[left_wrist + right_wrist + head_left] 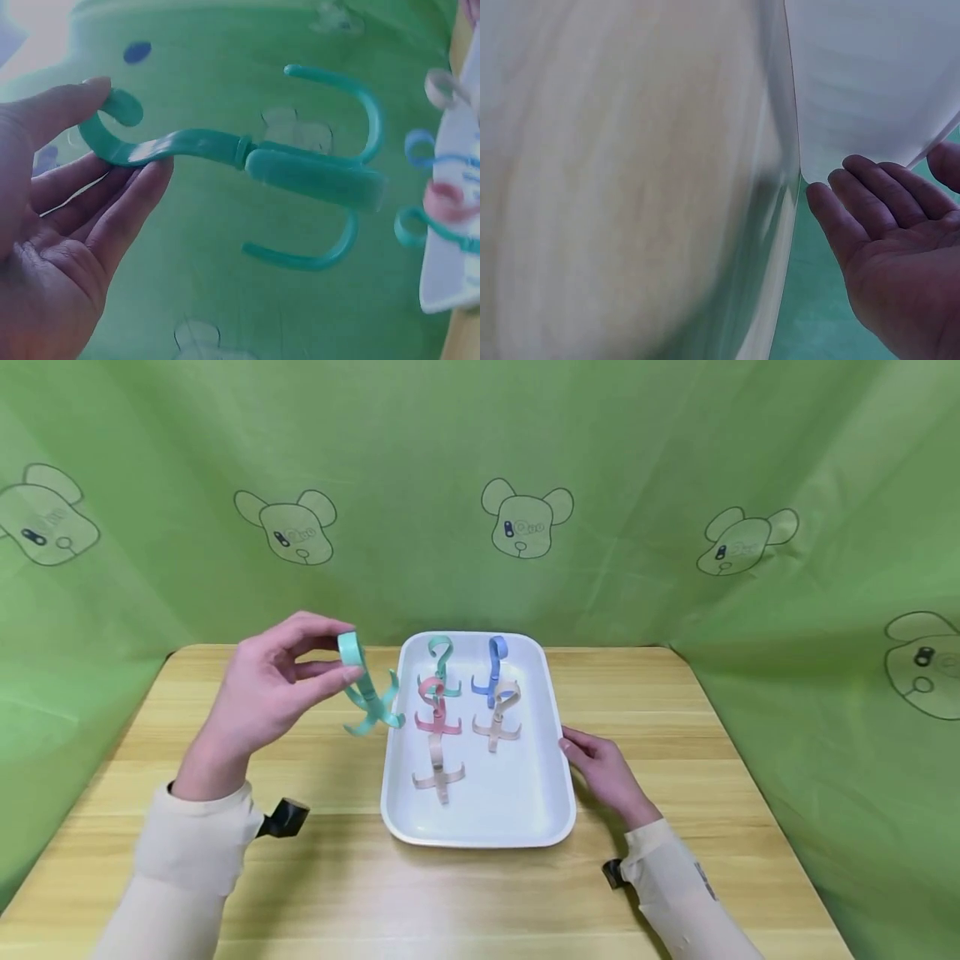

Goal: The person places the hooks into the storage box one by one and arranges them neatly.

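- Currently the left hand holds the teal hook up off the table, just left of the white tray, clear of its rim.
- Grip: thumb on top and fingers under the curled hanger end, pinched on it. The body and both lower prongs hang free toward the tray.
- That grip sits at the far end of the piece, so my guess is the hook can swing. Keep the pinch firm and the wrist slow.
- Right hand lies at the tray's right edge, fingers straight and close together, tips touching the rim, holding nothing. Good brace; leave it there so the tray doesn't slide.
- Tray contents: green hook and blue hook at the back, pink hook and beige hook mid-row, second beige hook alone near the front left.
- The green and pink ones overlap or touch; I can't tell if they're tangled.
- Bare floor shows front right of the tray, in front of the mid-row beige one. Likely the cleanest spot for the held piece.
- Risk as I see it: the free prongs snagging the pink or front beige one when passing over the left rim. Come in high, then lower it flat.
- Wooden table is otherwise bare around the tray.
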